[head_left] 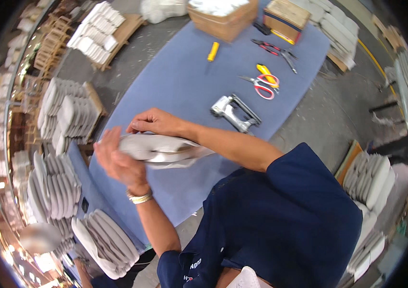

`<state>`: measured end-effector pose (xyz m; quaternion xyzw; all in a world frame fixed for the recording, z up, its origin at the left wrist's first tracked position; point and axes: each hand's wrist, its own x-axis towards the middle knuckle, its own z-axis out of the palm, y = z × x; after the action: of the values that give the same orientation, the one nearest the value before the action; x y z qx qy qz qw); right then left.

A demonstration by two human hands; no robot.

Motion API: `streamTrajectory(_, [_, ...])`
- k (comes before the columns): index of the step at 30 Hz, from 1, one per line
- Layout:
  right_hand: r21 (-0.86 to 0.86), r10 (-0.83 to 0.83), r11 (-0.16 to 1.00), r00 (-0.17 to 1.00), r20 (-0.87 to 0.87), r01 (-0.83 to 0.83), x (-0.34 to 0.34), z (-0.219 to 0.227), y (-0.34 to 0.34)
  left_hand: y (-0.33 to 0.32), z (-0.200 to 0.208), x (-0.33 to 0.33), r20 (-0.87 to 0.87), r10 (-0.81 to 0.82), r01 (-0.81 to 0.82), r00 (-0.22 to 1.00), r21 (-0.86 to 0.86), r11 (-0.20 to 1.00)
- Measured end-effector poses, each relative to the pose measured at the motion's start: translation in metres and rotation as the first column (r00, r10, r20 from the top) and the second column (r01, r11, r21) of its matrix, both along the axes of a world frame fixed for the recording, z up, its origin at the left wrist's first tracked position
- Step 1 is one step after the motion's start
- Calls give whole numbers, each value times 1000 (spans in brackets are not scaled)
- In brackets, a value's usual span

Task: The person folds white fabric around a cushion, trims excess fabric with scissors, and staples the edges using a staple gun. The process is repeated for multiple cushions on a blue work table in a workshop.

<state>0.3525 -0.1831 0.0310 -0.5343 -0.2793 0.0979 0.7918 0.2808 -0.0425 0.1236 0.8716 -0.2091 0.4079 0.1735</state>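
Observation:
A light grey fabric-covered cushion lies at the near left of the blue table, with loose cloth and a gap along its near side. My left hand, smeared by motion, is at the cushion's left end; a metal-banded watch or bracelet circles that wrist. Over the far left edge of the same cushion, my right hand bends its fingers down onto the cloth. Those fingertips are partly hidden, and the right forearm crosses above the cushion's right end.
On the blue table lie a staple gun, red-handled scissors, pliers and a yellow-handled screwdriver. Cardboard boxes stand at its far end. Stacked grey cushions flank it; another person is at lower left.

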Motion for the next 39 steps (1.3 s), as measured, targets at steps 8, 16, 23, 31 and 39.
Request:
streamTrajectory(8, [-650, -535, 637, 845, 15, 415, -50, -80, -178, 73, -17, -40, -254, 568, -596, 783, -48, 801])
streamTrajectory(16, [-795, -355, -65, 731, 583, 603, -64, -255, -389, 66, -51, -135, -455, 567, -724, 686, -498, 477])
streamTrajectory(23, [-937, -189, -172, 923, 334, 304, -7, -224, -394, 20, -119, -231, -477, 552, -660, 684, -727, 189])
streamTrajectory(31, [-959, -120, 272, 992, 44, 75, 76, -132, -390, -25, -163, -250, -406, 598, -512, 690, -859, 8])
streamTrajectory(39, [-884, 691, 399, 713, 115, -244, -22, 57, -130, -2, -112, -209, -392, 594, -608, 702, -764, 215])
